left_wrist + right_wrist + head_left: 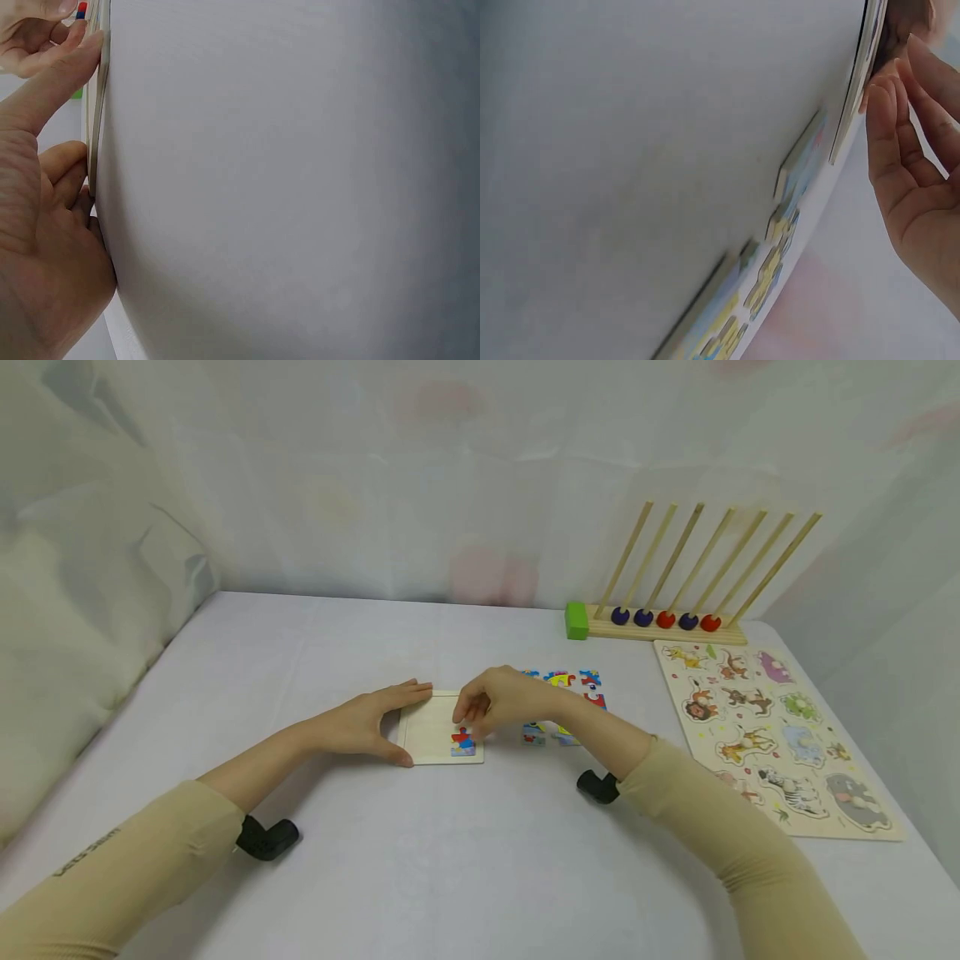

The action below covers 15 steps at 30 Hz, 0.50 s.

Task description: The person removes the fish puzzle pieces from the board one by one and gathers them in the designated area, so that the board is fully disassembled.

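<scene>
A shallow wooden puzzle tray (427,731) lies on the table. My left hand (365,720) braces its left side, fingers stretched to the far edge and thumb along the near edge. In the tray's near right corner lies a puzzle piece (462,743) with a red and blue picture. Above that piece hovers my right hand (501,700), fingers bent downward; in the right wrist view, nothing shows between its thumb and fingers (882,112). Several loose puzzle pieces (592,693) lie to the right of the tray, partly hidden by the right forearm.
A wooden bead rack (663,625) with tall rods, blue and red beads and a green block (577,621) stands at the back right. An animal puzzle board (765,735) lies along the right side. White cloth (337,485) hangs behind the table.
</scene>
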Each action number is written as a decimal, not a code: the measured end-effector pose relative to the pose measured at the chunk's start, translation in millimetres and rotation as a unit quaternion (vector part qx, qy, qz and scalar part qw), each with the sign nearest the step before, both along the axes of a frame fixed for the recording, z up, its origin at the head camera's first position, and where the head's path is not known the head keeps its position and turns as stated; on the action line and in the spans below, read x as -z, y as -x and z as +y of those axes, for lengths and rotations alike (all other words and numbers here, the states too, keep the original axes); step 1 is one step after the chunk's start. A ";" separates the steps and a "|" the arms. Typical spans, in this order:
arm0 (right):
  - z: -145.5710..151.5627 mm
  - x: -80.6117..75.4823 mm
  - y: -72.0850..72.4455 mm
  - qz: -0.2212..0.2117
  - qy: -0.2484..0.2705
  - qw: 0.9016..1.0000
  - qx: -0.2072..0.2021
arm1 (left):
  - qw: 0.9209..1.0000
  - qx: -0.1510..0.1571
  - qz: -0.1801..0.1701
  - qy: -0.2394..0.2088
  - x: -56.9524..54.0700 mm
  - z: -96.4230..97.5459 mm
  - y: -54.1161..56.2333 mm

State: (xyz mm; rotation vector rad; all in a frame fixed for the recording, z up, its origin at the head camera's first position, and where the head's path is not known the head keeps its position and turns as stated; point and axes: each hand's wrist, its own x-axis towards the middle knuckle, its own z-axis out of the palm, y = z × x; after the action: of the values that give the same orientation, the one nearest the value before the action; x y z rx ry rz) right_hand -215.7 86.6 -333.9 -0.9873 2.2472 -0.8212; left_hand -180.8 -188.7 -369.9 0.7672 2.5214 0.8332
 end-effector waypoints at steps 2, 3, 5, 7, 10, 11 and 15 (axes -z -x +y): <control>-3.0 -1.0 -1.7 0.000 -0.001 1.000 -0.001 | 1.000 0.000 -0.001 -0.002 -0.1 0.2 0.0; -4.4 -1.1 -2.4 0.001 -0.003 1.000 -0.001 | 1.000 0.000 -0.002 -0.004 -0.3 0.3 0.0; -7.0 -1.4 -4.1 0.004 -0.008 1.000 0.000 | 1.000 0.000 -0.002 -0.006 -0.6 0.4 -0.2; -9.0 -1.0 -5.4 0.009 -0.013 1.000 0.000 | 1.000 0.000 -0.002 -0.005 -0.8 0.5 -0.4; -10.9 1.2 -6.2 0.020 -0.018 1.000 -0.002 | 1.000 -0.001 0.000 -0.004 -1.0 0.4 -0.7; -11.3 2.0 -6.4 0.022 -0.019 1.000 -0.002 | 1.000 -0.001 0.000 -0.004 -1.0 0.5 -0.8; -12.5 4.7 -6.8 0.033 -0.023 0.999 -0.003 | 1.000 -0.001 -0.002 -0.005 -1.2 0.6 -0.9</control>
State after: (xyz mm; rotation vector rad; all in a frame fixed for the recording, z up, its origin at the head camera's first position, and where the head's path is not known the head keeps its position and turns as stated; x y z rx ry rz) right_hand -208.9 74.0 -338.6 -1.0127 2.3071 -0.7407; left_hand -179.9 -188.1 -368.7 0.7647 2.5170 0.8489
